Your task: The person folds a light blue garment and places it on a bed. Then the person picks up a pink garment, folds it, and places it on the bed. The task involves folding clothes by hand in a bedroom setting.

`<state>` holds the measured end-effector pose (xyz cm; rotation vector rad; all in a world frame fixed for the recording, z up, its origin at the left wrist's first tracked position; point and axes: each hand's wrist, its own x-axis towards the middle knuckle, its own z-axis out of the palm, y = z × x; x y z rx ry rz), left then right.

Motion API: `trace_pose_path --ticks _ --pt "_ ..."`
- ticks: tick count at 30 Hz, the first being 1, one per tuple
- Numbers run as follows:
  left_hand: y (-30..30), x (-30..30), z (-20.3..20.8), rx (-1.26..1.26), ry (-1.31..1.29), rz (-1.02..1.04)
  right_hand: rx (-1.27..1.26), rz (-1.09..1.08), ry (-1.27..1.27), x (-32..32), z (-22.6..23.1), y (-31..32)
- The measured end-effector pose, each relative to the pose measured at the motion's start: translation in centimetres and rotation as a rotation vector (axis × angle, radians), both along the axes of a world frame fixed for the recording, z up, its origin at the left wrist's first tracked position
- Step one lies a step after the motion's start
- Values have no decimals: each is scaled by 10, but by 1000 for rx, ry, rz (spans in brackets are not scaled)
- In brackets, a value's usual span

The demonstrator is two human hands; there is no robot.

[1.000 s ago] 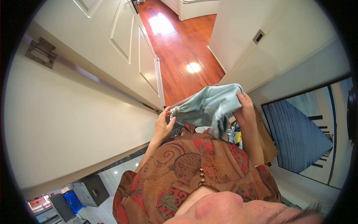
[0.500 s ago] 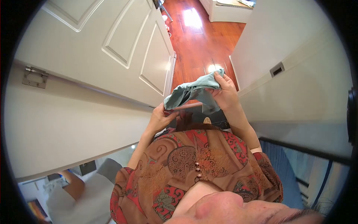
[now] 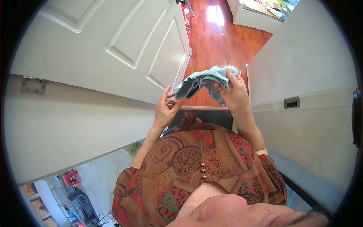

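Observation:
A crumpled pale teal cloth [image 3: 204, 78] is stretched out in front of my chest, its left part folded in a loop and a loose end hanging below. My right hand [image 3: 236, 92] pinches its right end between thumb and fingers. Beside the cloth's left end is my left hand [image 3: 166, 109], fingers spread and thumb apart. Its fingertips are close to the fabric, perhaps touching, but they do not grip it.
A white panelled door [image 3: 124, 41] stands open on the left, with a metal latch plate [image 3: 33, 86] beside it. To the right is a white door edge with a strike plate [image 3: 292, 102]. Ahead lies a glossy reddish wood floor [image 3: 223, 49], with a bed [image 3: 261, 19] beyond.
My left hand's fingers have spread and come off the cloth. The cloth and right hand have shifted slightly right and up. My view has moved forward, showing more of the bed.

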<state>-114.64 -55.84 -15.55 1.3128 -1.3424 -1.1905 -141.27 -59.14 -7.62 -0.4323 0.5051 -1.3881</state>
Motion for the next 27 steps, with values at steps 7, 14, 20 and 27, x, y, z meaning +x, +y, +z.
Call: trace_pose_path --ticks 7,14,20,27 --pt "-22 22 11 -224 -342 -62 -13 4 -21 23 8 -2" --pt "-49 17 9 -431 -373 -111 8 33 -50 31 27 7" --pt "-53 33 58 -352 -198 -5 60 79 -25 21 30 -15" --pt "-45 38 116 -244 219 34 34 240 180 13 24 -39"
